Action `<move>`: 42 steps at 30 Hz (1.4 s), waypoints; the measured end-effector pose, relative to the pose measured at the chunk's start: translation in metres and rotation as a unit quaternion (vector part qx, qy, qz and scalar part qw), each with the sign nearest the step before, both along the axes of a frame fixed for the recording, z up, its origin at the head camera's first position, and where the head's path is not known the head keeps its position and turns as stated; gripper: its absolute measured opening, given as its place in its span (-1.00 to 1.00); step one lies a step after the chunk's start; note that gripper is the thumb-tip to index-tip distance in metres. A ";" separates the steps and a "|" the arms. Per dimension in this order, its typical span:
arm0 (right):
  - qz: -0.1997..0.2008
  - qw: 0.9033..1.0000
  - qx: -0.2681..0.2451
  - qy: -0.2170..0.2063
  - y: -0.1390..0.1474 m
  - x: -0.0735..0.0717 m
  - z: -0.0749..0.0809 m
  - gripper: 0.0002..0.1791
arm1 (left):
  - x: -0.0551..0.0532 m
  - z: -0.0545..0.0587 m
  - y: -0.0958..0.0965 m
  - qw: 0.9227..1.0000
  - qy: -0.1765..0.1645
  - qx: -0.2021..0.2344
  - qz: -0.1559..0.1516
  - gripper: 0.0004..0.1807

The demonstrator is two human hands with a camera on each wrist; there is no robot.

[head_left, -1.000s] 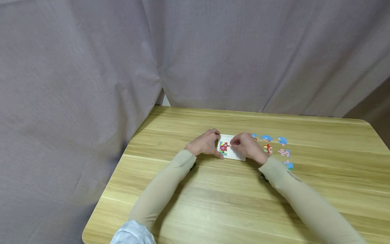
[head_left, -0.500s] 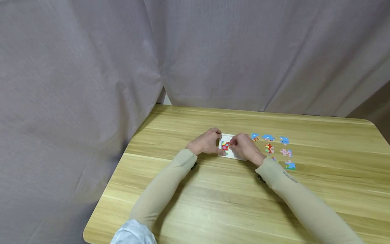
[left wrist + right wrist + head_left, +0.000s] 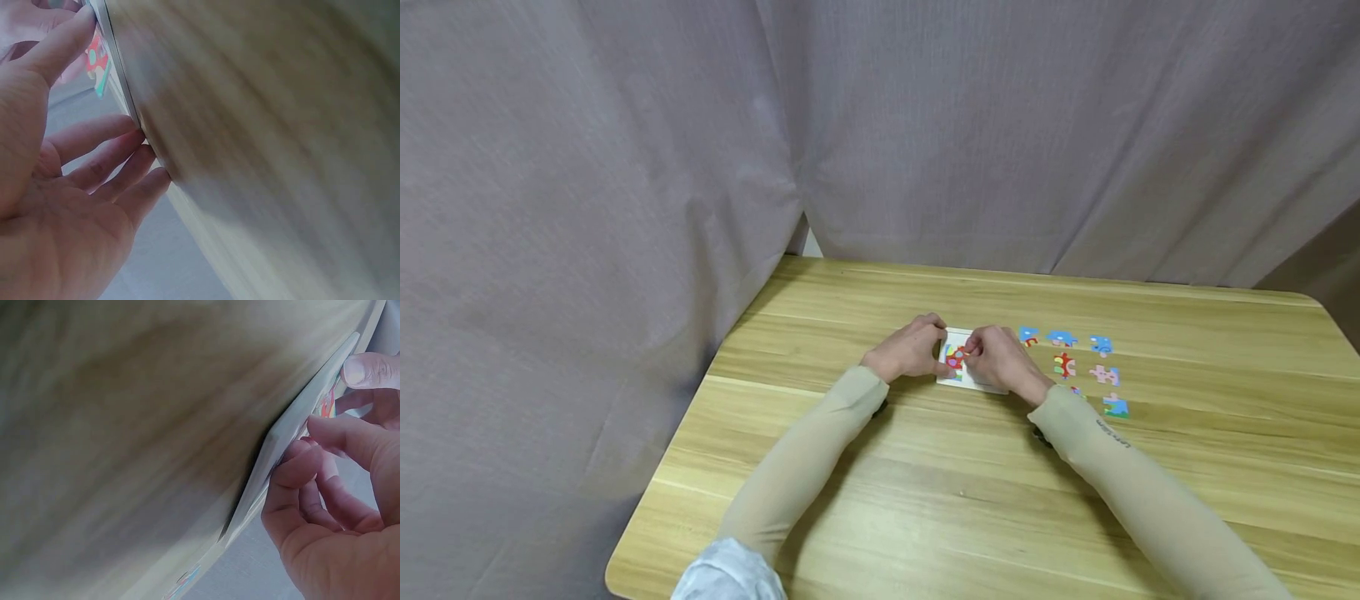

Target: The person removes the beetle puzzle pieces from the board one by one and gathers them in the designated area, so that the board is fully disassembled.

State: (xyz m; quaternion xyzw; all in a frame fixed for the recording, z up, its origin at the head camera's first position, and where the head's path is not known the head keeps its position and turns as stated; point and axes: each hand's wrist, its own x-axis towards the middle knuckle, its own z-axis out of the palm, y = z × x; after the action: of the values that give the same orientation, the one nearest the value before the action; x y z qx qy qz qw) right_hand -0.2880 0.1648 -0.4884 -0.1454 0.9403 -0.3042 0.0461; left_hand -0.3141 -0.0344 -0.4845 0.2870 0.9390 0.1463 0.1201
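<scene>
A white puzzle tray (image 3: pixel 957 334) lies on the table with joined jigsaw pieces (image 3: pixel 956 362) in red, yellow and blue along its left side. My left hand (image 3: pixel 908 349) holds the tray's left end, thumb toward the near side and fingers at the far edge. In the left wrist view those fingertips (image 3: pixel 161 178) reach the table beside the tray edge (image 3: pixel 122 69). Thumb and index of my right hand (image 3: pixel 1002 358) pinch a small reddish jigsaw piece against the joined ones; the fingers mostly hide it. The right wrist view shows this hand close over the tray (image 3: pixel 278 444).
Right of the tray, loose jigsaw pieces lie in rough rows, among them a red one (image 3: pixel 1063 365), a pink one (image 3: pixel 1104 375) and a blue-green one (image 3: pixel 1116 407). The right forearm partly covers one more. A grey curtain (image 3: pixel 925 133) hangs behind the wooden table (image 3: pixel 880 500).
My left thumb has shifted up from the tray's near edge onto the joined pieces. The right hand's pinching fingers have moved slightly left, closer to those pieces. The head view has shifted a little.
</scene>
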 end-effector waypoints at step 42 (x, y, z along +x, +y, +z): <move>-0.039 0.999 -0.023 0.024 0.049 0.019 0.005 -0.88 | 0.002 0.000 -0.003 1.000 -0.014 0.004 -0.005 -0.16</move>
State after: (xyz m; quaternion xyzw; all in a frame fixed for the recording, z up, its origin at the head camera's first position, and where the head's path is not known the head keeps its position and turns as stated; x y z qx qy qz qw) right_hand -0.2691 0.2138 -0.4837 -0.1171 0.9390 -0.3233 0.0079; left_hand -0.3119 -0.0373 -0.4846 0.2900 0.9353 0.1532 0.1329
